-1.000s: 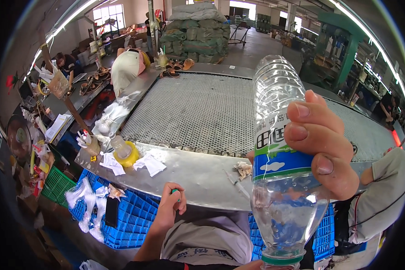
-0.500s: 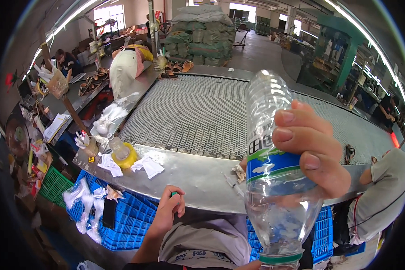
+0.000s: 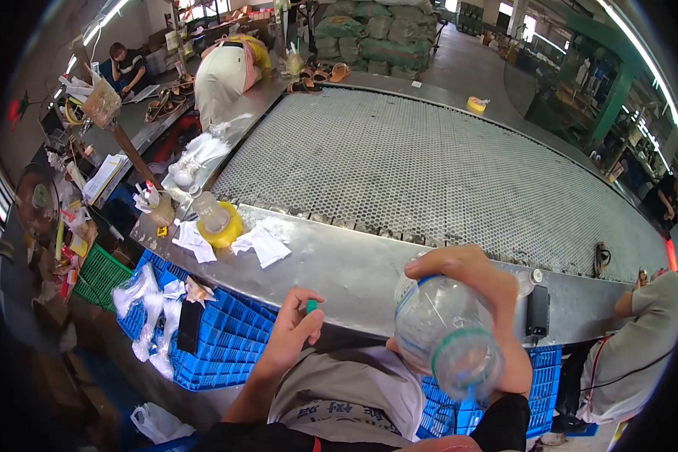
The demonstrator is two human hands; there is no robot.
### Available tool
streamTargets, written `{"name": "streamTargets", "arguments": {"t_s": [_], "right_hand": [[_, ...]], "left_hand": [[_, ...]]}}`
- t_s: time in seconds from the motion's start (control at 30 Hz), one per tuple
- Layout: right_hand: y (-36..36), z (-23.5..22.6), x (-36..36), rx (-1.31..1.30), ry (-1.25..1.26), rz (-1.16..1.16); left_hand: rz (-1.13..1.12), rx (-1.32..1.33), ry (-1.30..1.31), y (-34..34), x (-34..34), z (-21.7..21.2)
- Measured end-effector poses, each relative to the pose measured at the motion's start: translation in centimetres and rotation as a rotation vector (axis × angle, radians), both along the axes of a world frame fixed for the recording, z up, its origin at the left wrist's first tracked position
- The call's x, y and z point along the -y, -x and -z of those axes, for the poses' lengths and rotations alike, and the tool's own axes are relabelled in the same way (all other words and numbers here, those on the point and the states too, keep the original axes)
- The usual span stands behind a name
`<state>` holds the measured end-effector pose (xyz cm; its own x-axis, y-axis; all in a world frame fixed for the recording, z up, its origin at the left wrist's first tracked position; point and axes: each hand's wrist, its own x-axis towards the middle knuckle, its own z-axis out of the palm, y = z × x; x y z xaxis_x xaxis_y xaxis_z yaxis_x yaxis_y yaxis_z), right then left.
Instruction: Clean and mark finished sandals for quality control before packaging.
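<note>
One clear bottle point(image 3: 438, 313) is wrapped in the grip of the right hand point(image 3: 492, 280), tilted at the near edge of the metal worktop point(image 3: 331, 260), its green-ringed neck toward the camera. The left hand point(image 3: 292, 331), apart from the bottle, has a narrow grip, pinching one small green cap point(image 3: 312, 306). To the left, one small clear container point(image 3: 212, 215) stands in one yellow roll point(image 3: 232, 232), with two white scraps point(image 3: 261, 245) nearby. One black box point(image 3: 537, 310) sits right of the bottle; one green crate point(image 3: 102, 277) is at far left.
</note>
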<state>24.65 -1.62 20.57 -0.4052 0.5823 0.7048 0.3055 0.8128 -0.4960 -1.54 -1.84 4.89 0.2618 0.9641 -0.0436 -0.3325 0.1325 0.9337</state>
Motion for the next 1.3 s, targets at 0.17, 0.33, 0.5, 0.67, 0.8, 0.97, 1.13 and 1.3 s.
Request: {"name": "streamTargets", "arguments": {"t_s": [0.17,0.33,0.5,0.67,0.8,0.97,1.13,1.3], "right_hand": [[0.1,6.9,-0.4,-0.055,0.220,0.031],[-0.8,14.0,-0.2,-0.032,0.414,0.093],[-0.8,18.7,-0.2,-0.141,0.526,0.104],[-0.9,21.0,-0.3,-0.228,0.575,0.154],[-0.7,21.6,-0.2,-0.262,0.537,0.156],[-0.7,22.6,-0.4,-0.298,0.491,0.142],[-1.0,22.9,-0.3,-0.354,0.482,0.115],[-1.2,23.0,-0.3,-0.221,0.440,0.119]], "left_hand": [[-0.020,-0.126,0.035,0.5,-0.7,2.0],[-0.062,-0.311,-0.050,-0.3,-2.8,5.9],[-0.056,-0.506,-0.238,-1.0,-4.2,7.2],[-0.080,-0.637,-0.354,-2.3,-6.1,8.7],[-0.053,-0.748,-0.389,-3.2,-6.2,9.2],[-0.062,-0.821,-0.425,-3.4,-5.9,9.3],[-0.056,-0.809,-0.428,-3.5,-6.0,9.2],[-0.078,-0.761,-0.354,-3.1,-5.9,9.5]]}}
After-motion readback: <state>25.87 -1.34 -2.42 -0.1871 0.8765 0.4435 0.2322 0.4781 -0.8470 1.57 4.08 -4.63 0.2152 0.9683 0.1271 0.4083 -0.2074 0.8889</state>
